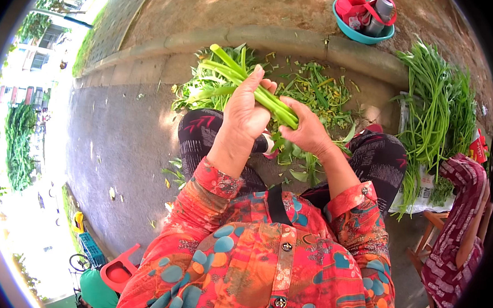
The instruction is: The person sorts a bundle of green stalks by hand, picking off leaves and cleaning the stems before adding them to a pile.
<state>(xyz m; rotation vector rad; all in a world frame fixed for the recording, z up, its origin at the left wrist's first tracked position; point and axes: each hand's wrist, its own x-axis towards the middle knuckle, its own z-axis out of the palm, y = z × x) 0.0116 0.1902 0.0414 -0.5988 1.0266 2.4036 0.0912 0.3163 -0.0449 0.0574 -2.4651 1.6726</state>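
Observation:
A bunch of thick, pale-green water spinach stems slants between my hands above my knees. My left hand is closed round its middle, the thumb lying along the stems, with the cut-looking upper ends fanning out beyond. Around the lower right end of the same bunch, my right hand has its fingers and thumb closed. Behind my left hand lies a pile of leafy stems on the ground. Loose leaves and trimmings, some yellowed, are scattered beyond my right hand and between my feet.
A large heap of long-stemmed greens lies on white sacking to the right. Beyond the kerb stands a blue basin holding a red bag and a flask. A person in maroon patterned clothing sits close at right. A red stool is behind left.

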